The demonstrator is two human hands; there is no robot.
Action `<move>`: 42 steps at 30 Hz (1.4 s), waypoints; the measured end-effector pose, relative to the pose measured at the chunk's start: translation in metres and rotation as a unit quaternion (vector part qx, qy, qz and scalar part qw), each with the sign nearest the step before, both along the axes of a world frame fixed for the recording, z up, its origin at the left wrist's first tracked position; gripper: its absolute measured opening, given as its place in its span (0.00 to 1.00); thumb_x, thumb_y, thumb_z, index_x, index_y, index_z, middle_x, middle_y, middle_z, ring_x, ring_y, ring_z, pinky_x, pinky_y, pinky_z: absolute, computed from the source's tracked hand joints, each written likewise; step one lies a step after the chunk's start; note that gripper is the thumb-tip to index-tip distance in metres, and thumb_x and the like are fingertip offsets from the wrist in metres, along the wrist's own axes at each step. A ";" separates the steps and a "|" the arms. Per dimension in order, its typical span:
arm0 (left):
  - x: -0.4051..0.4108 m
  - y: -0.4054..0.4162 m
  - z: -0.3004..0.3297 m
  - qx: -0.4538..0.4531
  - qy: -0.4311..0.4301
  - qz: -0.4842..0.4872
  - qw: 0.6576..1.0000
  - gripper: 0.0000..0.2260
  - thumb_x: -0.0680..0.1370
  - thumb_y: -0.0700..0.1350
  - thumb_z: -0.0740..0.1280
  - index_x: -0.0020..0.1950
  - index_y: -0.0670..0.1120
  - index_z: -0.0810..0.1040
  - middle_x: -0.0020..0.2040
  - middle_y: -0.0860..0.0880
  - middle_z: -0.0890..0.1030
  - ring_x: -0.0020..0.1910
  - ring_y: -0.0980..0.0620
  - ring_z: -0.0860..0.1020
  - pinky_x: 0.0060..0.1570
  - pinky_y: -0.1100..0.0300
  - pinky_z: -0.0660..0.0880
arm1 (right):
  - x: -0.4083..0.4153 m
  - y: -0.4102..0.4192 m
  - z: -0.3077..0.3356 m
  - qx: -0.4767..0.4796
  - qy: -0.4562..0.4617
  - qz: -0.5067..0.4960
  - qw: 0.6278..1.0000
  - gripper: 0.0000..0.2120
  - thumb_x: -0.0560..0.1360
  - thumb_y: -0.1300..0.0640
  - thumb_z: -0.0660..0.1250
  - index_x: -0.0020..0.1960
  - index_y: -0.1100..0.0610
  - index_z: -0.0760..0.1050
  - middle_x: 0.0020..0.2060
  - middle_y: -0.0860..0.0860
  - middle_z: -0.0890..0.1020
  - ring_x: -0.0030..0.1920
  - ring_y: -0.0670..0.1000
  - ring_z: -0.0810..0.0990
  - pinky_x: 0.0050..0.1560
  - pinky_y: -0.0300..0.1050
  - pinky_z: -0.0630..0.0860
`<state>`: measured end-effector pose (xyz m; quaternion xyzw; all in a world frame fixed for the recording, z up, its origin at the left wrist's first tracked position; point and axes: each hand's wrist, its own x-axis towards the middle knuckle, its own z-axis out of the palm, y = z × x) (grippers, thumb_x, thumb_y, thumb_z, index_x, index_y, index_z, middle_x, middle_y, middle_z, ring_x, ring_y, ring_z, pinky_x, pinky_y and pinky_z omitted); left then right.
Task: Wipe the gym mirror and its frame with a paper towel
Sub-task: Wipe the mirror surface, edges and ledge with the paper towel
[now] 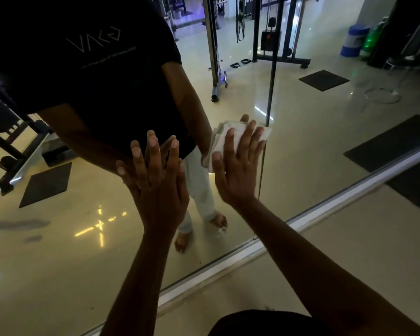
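1. Head view: the mirror (301, 146) fills the upper and left part of the frame, and its pale frame (240, 257) runs as a slanted strip from lower left to the right edge.
2. The right hand (238, 170) lies flat with its fingers straight and spread, pressing a folded white paper towel (218, 137) against the glass at the centre of the frame.
3. The left hand (155, 187) is flat on the glass just left of it, fingers straight, holding nothing.
4. Reflected in the glass are the person's dark shirt, pale trousers and bare feet, a cable machine (272, 40) at the top centre, and dark floor mats (324, 80) at the left and right.
5. A thin vertical seam (261, 180) in the glass runs just right of the towel.
6. The glossy pale floor (349, 251) lies bare below the frame at the lower right.
7. Bare glass stretches to the right of the towel and down the lower left.
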<state>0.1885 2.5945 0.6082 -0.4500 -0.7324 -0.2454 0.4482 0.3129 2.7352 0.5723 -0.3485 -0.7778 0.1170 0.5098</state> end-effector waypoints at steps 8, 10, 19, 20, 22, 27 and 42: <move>-0.018 -0.035 -0.002 -0.004 -0.027 0.025 0.999 0.31 0.88 0.53 0.66 0.89 0.53 0.58 0.87 0.41 0.58 0.87 0.38 0.53 0.82 0.29 0.51 | -0.001 -0.004 -0.005 0.077 -0.019 0.035 0.996 0.35 0.86 0.40 0.62 0.88 0.50 0.55 0.87 0.64 0.47 0.88 0.67 0.43 0.85 0.77 0.44; -0.024 -0.045 -0.001 -0.006 -0.029 0.028 0.999 0.30 0.88 0.53 0.65 0.89 0.53 0.58 0.87 0.41 0.58 0.87 0.40 0.50 0.82 0.28 0.51 | -0.017 -0.007 0.016 0.034 0.057 0.004 0.998 0.35 0.87 0.42 0.58 0.88 0.52 0.50 0.87 0.67 0.47 0.87 0.69 0.41 0.85 0.76 0.42; -0.043 -0.065 0.001 0.034 -0.021 -0.001 0.999 0.32 0.87 0.50 0.69 0.87 0.49 0.57 0.88 0.44 0.52 0.88 0.44 0.43 0.83 0.29 0.51 | -0.039 -0.046 -0.004 0.088 0.008 0.053 0.995 0.37 0.88 0.37 0.53 0.90 0.46 0.38 0.87 0.63 0.43 0.87 0.71 0.42 0.85 0.74 0.42; -0.044 -0.065 0.003 0.034 -0.017 0.000 0.999 0.32 0.87 0.50 0.69 0.87 0.49 0.57 0.87 0.43 0.54 0.88 0.44 0.43 0.83 0.29 0.51 | -0.040 -0.044 0.006 0.067 0.020 0.032 0.997 0.37 0.88 0.37 0.51 0.90 0.47 0.38 0.87 0.65 0.43 0.87 0.71 0.42 0.85 0.74 0.41; -0.046 -0.067 0.005 0.033 -0.016 -0.002 0.999 0.31 0.87 0.50 0.68 0.87 0.49 0.58 0.86 0.39 0.58 0.88 0.44 0.44 0.82 0.29 0.52 | -0.052 -0.048 0.023 0.025 0.047 -0.006 0.999 0.35 0.89 0.38 0.48 0.89 0.51 0.42 0.86 0.71 0.45 0.87 0.74 0.42 0.85 0.75 0.41; -0.045 -0.066 0.003 0.037 -0.037 0.017 0.998 0.31 0.87 0.51 0.68 0.87 0.48 0.59 0.84 0.35 0.64 0.87 0.39 0.52 0.82 0.27 0.52 | -0.064 -0.070 0.002 0.068 -0.010 0.049 0.996 0.35 0.88 0.37 0.56 0.86 0.55 0.53 0.86 0.66 0.42 0.86 0.72 0.39 0.84 0.78 0.43; -0.039 -0.065 0.016 0.017 -0.071 0.030 0.997 0.29 0.88 0.53 0.65 0.87 0.46 0.61 0.85 0.34 0.62 0.86 0.34 0.53 0.82 0.26 0.52 | -0.049 -0.047 -0.001 0.115 0.000 0.034 0.993 0.30 0.88 0.43 0.60 0.86 0.54 0.58 0.85 0.69 0.55 0.87 0.69 0.44 0.84 0.78 0.46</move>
